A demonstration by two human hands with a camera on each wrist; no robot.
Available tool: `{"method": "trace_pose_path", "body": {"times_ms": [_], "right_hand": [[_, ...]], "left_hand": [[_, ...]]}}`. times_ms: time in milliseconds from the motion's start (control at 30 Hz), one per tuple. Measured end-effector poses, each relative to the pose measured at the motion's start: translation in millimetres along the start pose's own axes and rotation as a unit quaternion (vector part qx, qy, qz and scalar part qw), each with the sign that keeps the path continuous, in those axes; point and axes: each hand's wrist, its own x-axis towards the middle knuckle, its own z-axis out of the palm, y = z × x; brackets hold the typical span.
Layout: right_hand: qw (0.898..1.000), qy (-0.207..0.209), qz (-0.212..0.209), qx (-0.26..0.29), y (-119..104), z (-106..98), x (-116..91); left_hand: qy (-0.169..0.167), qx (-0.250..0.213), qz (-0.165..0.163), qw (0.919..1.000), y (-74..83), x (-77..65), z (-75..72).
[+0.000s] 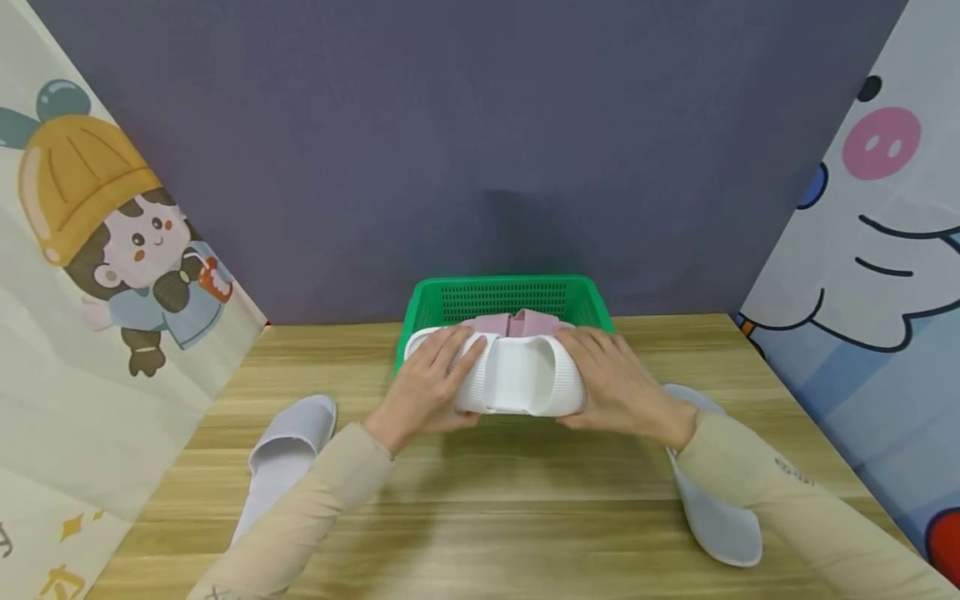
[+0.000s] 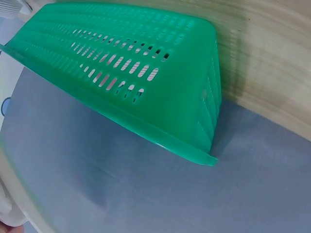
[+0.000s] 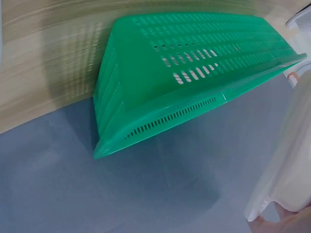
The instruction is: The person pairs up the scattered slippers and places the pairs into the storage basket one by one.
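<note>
Holding the white slippers [image 1: 517, 375] up near the ctr of the frame, L hand [image 1: 423, 385] at one end, R hand [image 1: 624, 387] at the other, in front of & partly hiding the green basket [image 1: 504, 282]. Fingers of both hands are curled & pinching the slippers: fingertips along the upper edge, thumbs lower, so it's a two-handed grip. L wrist view gives only a sliver of white & fingers at bottom L, too little to tell grip detail there; R wrist view has a slipper edge at far right w/ fingers in the bottom R corner. Basket sits on the wooden surface [image 1: 525, 525], upper mid of the head frame, w/ pink slippers [image 1: 536, 322] showing inside, just behind the white ones. Lower L of frame: a pale slipper [image 1: 288, 450], strap up; lower R: a grey slipper [image 1: 716, 512], partly hidden by the R sleeve [image 1: 772, 483]. Step in hand, my read: moving the white slippers at the basket; can't tell from this whether in or out. If in, next move prob. calls for lowering them past the rim w/o catching it, kept level & together, fitted next to the pink ones, then letting go. If out, clear the rim, then set down on the surface btwn the other two.
</note>
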Motion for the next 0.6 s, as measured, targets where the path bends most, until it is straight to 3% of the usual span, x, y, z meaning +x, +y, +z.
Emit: {"method": "trace_pose_path", "body": {"times_ms": [600], "right_hand": [[0.999, -0.004, 0.01, 0.034, -11.6, -1.1, 8.5]], "left_hand": [[0.024, -0.004, 0.022, 0.9995, 7.0, 11.1, 4.6]]}}
